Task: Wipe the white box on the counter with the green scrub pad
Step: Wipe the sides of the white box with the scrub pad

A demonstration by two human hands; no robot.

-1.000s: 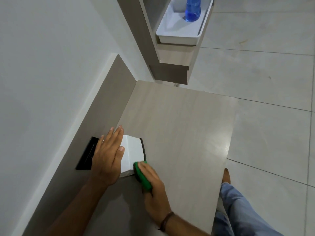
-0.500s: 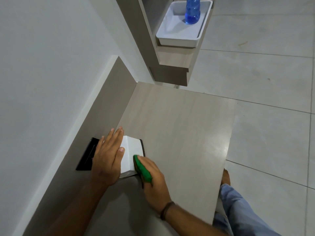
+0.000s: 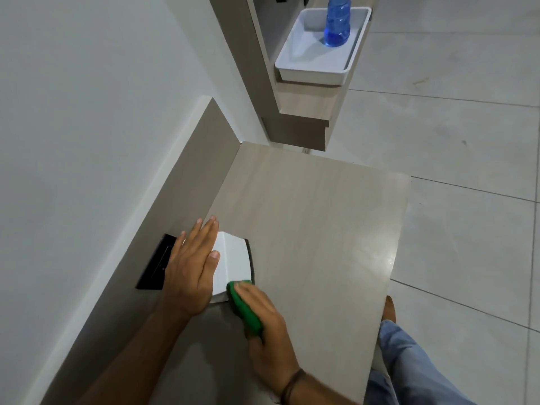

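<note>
While the left hand (image 3: 191, 273) lies flat with fingers spread on top of the small white rectangular box (image 3: 232, 260), gripping nothing, the box sits on the pale wood-grain counter (image 3: 315, 229) close against the grey back panel, its bare white face showing at about three o'clock from that hand. At five o'clock from the box, the right hand (image 3: 263, 320) is curled around the green scrub pad (image 3: 244, 305), pressing the pad's upper end against the box's near lower corner. A black rectangular plate (image 3: 156, 263) set in the back panel shows at nine o'clock from the left hand. Half a second ago the pad was pressed higher up along the box's right side; it now sits lower, at the corner, and the left hand keeps its place on top.
</note>
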